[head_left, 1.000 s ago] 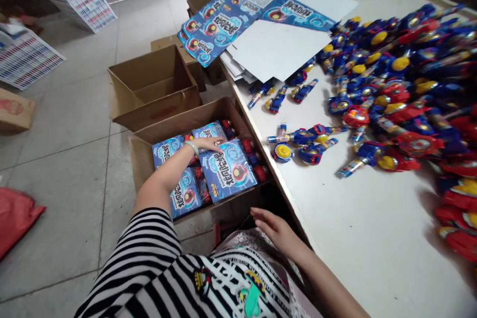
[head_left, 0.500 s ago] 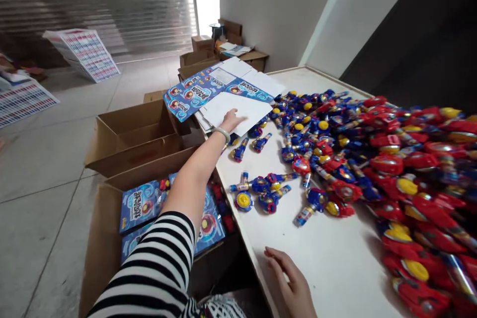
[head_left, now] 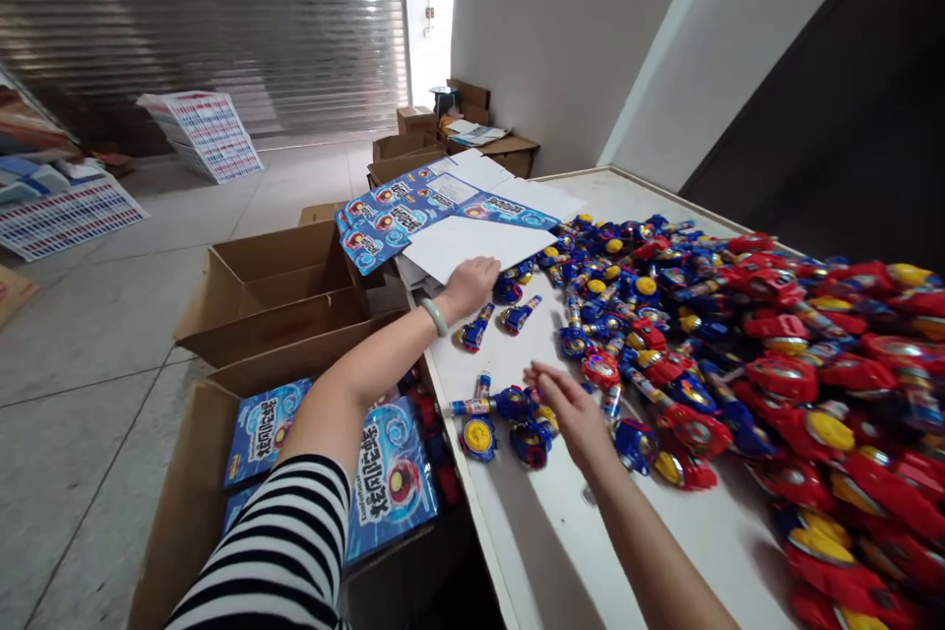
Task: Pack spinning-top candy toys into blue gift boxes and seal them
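My left hand (head_left: 468, 286) is at the near corner of a white card sheet (head_left: 472, 244), its fingers together and closed over the edge; the thumb is hidden. This sheet lies on top of flat printed blue cartons (head_left: 391, 214) at the table's far left corner. My right hand (head_left: 565, 409) is open and holds nothing. It hovers over the table beside a few blue toys with tube handles (head_left: 515, 402), hiding part of them. Two more blue toys (head_left: 474, 327) lie near my left hand.
A big heap of red and blue toys (head_left: 775, 364) covers the right side of the white table (head_left: 509, 522). Left of the table edge stand an open carton (head_left: 273, 285) and another carton holding blue printed boxes (head_left: 395, 472). Striped stacks (head_left: 214, 138) stand on the floor.
My right hand has moved forward from the near table edge to above the loose blue toys. My left hand has drawn back slightly to the sheet's near corner, its fingers now closer together.
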The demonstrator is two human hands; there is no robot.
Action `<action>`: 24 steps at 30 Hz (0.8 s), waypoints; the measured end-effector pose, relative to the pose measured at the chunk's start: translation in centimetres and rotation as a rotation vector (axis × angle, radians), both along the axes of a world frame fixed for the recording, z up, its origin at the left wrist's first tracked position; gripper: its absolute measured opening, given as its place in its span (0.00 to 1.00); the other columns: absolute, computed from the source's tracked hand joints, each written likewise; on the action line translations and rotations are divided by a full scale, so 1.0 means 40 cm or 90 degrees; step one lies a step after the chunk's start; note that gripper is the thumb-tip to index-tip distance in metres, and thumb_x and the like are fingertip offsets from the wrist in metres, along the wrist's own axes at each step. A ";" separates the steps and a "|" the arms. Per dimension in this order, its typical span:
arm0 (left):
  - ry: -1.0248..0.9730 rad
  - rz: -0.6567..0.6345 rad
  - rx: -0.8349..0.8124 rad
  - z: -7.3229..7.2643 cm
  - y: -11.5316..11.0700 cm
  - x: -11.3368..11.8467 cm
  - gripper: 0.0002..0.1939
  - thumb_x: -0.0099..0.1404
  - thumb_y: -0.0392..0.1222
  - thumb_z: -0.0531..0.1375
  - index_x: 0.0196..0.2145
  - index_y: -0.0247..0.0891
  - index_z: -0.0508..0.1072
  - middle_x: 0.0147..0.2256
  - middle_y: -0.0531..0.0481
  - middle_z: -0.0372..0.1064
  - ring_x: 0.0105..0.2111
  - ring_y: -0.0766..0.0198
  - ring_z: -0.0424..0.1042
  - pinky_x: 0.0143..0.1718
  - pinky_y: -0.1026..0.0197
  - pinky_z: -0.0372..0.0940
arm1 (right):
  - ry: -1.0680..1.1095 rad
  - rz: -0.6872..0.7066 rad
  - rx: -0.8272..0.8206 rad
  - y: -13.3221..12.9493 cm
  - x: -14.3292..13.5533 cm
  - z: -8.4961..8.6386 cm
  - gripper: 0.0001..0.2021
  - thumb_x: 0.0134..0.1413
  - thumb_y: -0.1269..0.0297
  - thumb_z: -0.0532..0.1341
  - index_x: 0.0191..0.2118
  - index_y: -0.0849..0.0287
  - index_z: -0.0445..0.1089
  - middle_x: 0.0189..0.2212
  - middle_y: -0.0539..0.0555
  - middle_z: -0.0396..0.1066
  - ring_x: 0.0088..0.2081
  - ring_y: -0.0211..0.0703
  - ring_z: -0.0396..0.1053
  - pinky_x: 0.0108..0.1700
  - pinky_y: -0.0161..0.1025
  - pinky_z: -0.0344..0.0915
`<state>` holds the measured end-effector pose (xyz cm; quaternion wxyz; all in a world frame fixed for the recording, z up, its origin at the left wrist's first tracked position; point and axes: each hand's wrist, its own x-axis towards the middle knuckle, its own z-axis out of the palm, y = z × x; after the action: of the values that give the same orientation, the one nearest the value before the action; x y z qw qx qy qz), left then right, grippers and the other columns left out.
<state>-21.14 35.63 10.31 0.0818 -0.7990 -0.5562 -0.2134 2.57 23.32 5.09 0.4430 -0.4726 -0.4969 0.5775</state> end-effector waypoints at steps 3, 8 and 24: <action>0.007 -0.049 0.057 -0.037 -0.110 0.040 0.19 0.71 0.32 0.48 0.56 0.27 0.69 0.55 0.30 0.69 0.56 0.48 0.70 0.56 0.46 0.66 | 0.152 -0.097 -0.095 0.150 -0.073 0.022 0.21 0.46 0.48 0.72 0.42 0.54 0.74 0.45 0.58 0.77 0.49 0.49 0.75 0.49 0.47 0.75; -0.111 -0.151 -0.025 -0.123 -0.279 0.101 0.18 0.69 0.36 0.54 0.55 0.34 0.72 0.57 0.33 0.69 0.59 0.49 0.68 0.59 0.43 0.65 | 0.272 -0.212 -0.099 0.273 -0.138 0.008 0.15 0.49 0.58 0.69 0.41 0.55 0.69 0.37 0.52 0.77 0.37 0.42 0.75 0.45 0.47 0.76; -0.406 0.031 -0.216 0.062 -0.035 -0.160 0.37 0.60 0.40 0.63 0.66 0.33 0.61 0.69 0.36 0.50 0.71 0.44 0.42 0.72 0.44 0.37 | 0.337 -0.214 -0.030 -0.010 -0.100 0.133 0.18 0.36 0.60 0.72 0.36 0.55 0.69 0.32 0.50 0.79 0.36 0.47 0.77 0.44 0.48 0.77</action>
<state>-27.53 34.22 12.78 -0.2246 -0.6809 -0.6000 -0.3549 -1.44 22.91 10.43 0.6348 -0.3916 -0.2659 0.6107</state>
